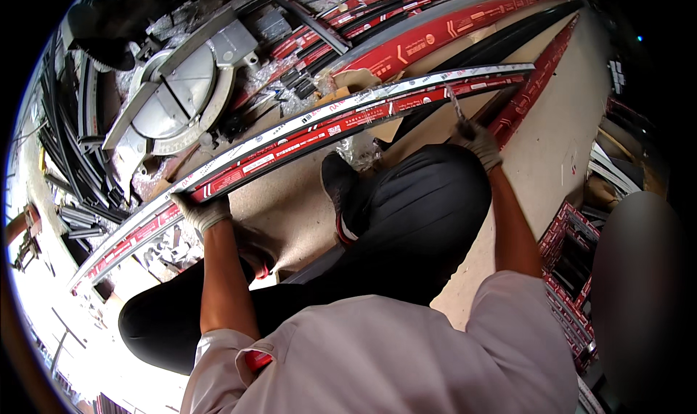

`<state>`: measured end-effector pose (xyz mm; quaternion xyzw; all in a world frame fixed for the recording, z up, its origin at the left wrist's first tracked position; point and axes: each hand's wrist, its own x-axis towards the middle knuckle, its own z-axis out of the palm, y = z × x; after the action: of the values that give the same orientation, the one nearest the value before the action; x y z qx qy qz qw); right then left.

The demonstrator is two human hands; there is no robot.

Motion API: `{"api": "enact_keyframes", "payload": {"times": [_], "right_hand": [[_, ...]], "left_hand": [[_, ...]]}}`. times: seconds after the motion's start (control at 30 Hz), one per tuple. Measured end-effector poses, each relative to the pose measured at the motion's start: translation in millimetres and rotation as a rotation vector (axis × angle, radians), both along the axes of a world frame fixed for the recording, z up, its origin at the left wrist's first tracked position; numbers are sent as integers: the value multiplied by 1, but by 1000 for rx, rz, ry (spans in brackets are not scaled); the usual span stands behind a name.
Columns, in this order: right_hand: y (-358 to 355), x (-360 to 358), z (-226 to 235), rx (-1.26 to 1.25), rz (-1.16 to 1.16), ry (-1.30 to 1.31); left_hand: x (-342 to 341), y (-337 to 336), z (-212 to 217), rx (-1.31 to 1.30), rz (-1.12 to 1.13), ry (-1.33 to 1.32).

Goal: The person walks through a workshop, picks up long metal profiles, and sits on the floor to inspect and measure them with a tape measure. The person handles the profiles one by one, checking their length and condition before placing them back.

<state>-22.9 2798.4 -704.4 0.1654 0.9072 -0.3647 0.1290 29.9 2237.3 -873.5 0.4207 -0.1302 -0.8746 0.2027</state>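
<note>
A long window-frame profile [290, 147], wrapped in red and white printed film, lies slantwise in front of me. My left hand [205, 212], in a pale knitted glove, is closed round its lower left stretch. Near the profile's right end, my gloved right hand [479, 144] is closed on a thin, stick-like tool [456, 103]. The tip of that tool reaches the profile's edge; its exact kind is too small and blurred to tell. My bent knees in black trousers are just below the profile.
A mitre saw [174, 98] with a round metal table stands at the upper left, among plastic film and scraps. More red-wrapped profiles [435, 36] lie beyond. Dark strips [62, 138] are heaped at far left. Red-wrapped frames [573, 269] stack at right on the pale floor [544, 167].
</note>
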Motion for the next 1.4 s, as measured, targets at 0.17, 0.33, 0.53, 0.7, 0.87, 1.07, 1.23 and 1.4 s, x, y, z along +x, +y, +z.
{"api": "enact_keyframes", "payload": {"times": [0.17, 0.33, 0.53, 0.7, 0.87, 1.07, 1.23, 1.4], "right_hand": [[11, 57, -62, -236, -421, -1], [0, 71, -76, -330, -627, -12], [-16, 41, -62, -358, -648, -14], [-44, -20, -11, -171, -195, -22], [-92, -78, 37, -90, 179, -73], [-170, -134, 81, 390, 730, -117], [-237, -158, 75, 481, 931, -34], [-297, -173, 34, 454, 928, -164]], "left_hand": [[-21, 31, -5, 181, -65, 182], [-37, 59, -14, 256, -80, 174], [-28, 73, -25, 365, -94, 27], [-4, 53, -28, 572, -100, -49], [20, 38, -33, 361, -498, -214], [36, 31, 0, 207, -681, -297], [28, 24, 38, -6, -808, -269], [0, 2, 135, -323, -797, -172]]}}
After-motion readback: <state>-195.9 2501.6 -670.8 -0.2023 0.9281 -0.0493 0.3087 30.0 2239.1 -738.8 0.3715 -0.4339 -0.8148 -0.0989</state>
